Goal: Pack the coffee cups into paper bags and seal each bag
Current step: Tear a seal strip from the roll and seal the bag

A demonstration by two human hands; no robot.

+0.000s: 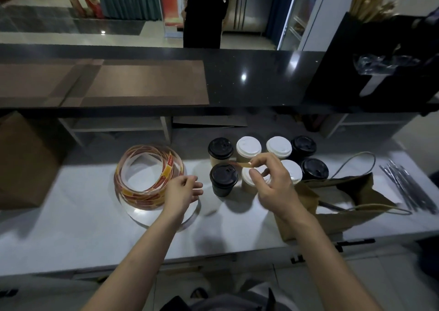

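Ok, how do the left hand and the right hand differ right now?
The right hand pinches a sticker; the left hand holds nothing. The right hand is over the cups, the left hand beside the sticker roll. The right hand's fingers are curled, the left hand's relaxed. Both are above the white counter.

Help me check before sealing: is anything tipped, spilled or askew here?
The paper bag lies on its side right of the cups, not standing. The sticker roll sprawls in loose coils. No spill shows.
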